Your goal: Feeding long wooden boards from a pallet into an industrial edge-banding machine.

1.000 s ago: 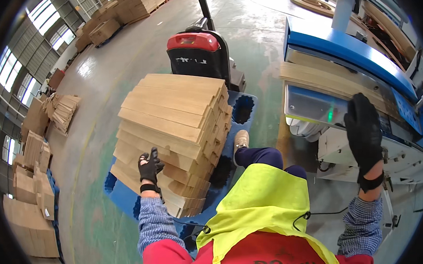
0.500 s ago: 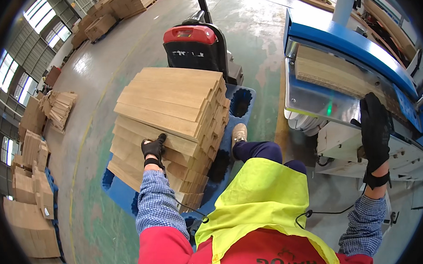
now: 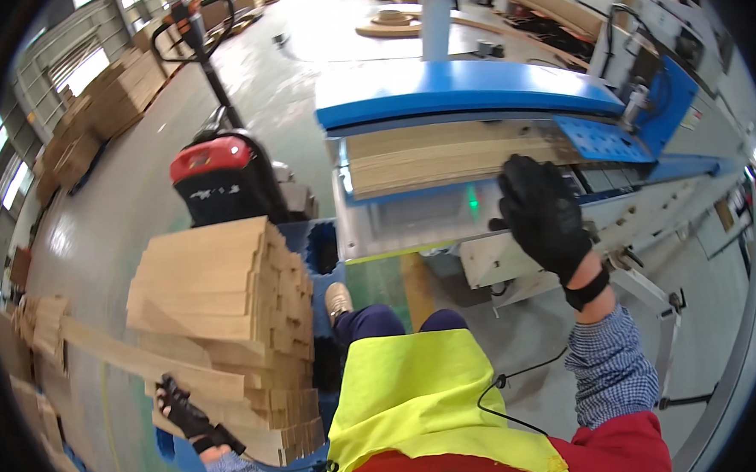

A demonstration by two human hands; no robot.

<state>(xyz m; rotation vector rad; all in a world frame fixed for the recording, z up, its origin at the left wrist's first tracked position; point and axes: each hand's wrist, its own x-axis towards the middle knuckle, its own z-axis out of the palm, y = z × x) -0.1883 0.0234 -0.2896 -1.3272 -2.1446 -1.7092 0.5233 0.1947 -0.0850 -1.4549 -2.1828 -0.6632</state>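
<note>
A long plank (image 3: pixel 110 349) is met at its near edge by the left hand (image 3: pixel 182 409); whether it is pinched cannot be told. Right of those fingers, a board stack (image 3: pixel 200 275) is seen. The right hand (image 3: pixel 545 219) is held fingers together, with layered boards (image 3: pixel 434 158) left of its fingertips

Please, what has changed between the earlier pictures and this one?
The view has turned right. A long board now juts out leftward from the stack, by the left hand; whether it is gripped is unclear. Since the first picture, the boards on the machine have shifted right. Stayed: the right hand near those boards, the pallet truck beyond the stack.
</note>
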